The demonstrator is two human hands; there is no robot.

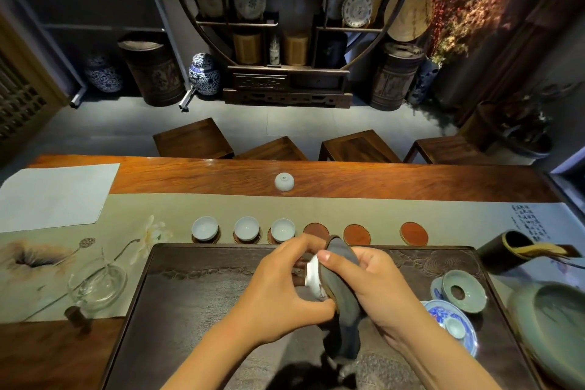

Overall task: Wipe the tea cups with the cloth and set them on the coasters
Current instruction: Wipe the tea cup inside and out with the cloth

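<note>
From the head view, the left hand [285, 285] curls round a white tea cup [314, 279] held on its side above the dark tea tray [190, 294], while the right hand [376, 288] pinches a dark cloth [340, 288] against the cup's mouth (thumb on top, the cloth's tail hanging below). Behind the tray, on the tabletop [411, 180], three cups [247, 228] sit on coasters and three red-brown coasters [357, 234] lie bare; another white cup [284, 181] stands upside down farther back.

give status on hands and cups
Left hand holds cup; right hand wipes it with cloth. Three coasters filled, three bare. Nothing in the way.
</note>
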